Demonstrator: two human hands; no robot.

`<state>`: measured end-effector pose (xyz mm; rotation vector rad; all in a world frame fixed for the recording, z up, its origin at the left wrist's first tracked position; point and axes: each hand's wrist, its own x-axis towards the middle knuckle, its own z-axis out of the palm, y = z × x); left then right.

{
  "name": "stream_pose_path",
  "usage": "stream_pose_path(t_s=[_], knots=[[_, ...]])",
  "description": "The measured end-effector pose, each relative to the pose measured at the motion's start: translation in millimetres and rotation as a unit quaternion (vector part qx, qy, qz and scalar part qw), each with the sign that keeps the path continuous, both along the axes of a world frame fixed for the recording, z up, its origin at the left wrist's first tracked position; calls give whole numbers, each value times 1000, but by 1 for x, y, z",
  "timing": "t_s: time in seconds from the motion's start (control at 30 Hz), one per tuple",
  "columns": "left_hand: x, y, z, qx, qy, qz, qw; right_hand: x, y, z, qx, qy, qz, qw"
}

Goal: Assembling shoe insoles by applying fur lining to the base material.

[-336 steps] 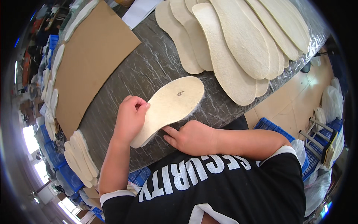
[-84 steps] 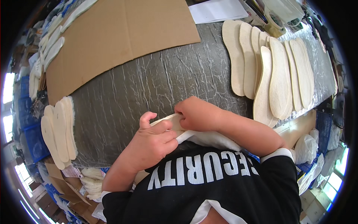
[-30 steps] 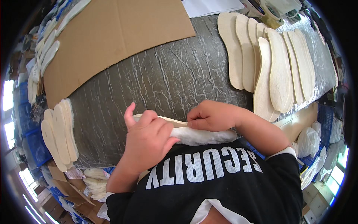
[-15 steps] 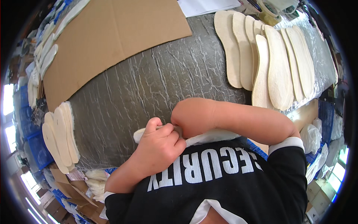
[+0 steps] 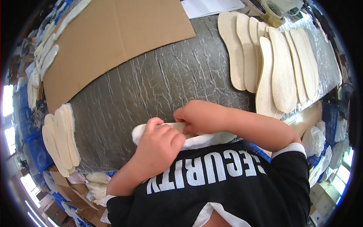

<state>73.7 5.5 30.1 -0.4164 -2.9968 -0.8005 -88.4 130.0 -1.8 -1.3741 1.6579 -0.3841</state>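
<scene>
As my left hand [image 5: 160, 143] clamps a fleecy white insole [image 5: 207, 140] by the worktop's near edge [image 5: 113, 160], my right hand [image 5: 196, 117] curls against it, whether pinching or just pressing I cannot tell.

bold white capital letters [image 5: 206, 170] run upside down across the black shirt [image 5: 170, 206].

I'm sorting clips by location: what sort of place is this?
Probably an insole workshop or small factory: pale insoles lie fanned across the right of a dark worktable, the left hand and right hand hold a fleecy insole, and blue crates stand at far left.
</scene>
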Motion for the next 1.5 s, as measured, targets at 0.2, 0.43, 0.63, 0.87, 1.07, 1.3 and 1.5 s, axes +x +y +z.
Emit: stream_pose_path(t_s=[0.2, 0.43, 0.63, 0.87, 1.07, 1.3, 1.5], knots=[[2, -1, -4, 15, 8, 37, 999, -11, 19, -11, 21, -287, -104, 952], [9, -5, -5, 52, 10, 60, 997, -22, 47, 5, -46, -315, -67, 946], [11, -1, -4, 58, 2, 76, 995, -8, 56, 9, -22, -231, -66, 970], [12, 1, -8, 69, 36, 104, 992, -1, 56, 12, -34, -211, -57, 975], [9, 2, -12, 74, 66, 99, 990, 1, 56, 13, -35, -172, -47, 983], [10, 4, -9, 62, 56, 92, 992, 6, 56, 18, -108, -50, -39, 992], [10, 0, -8, 31, 59, 74, 995, 20, 46, 18, -165, 62, -83, 981]])
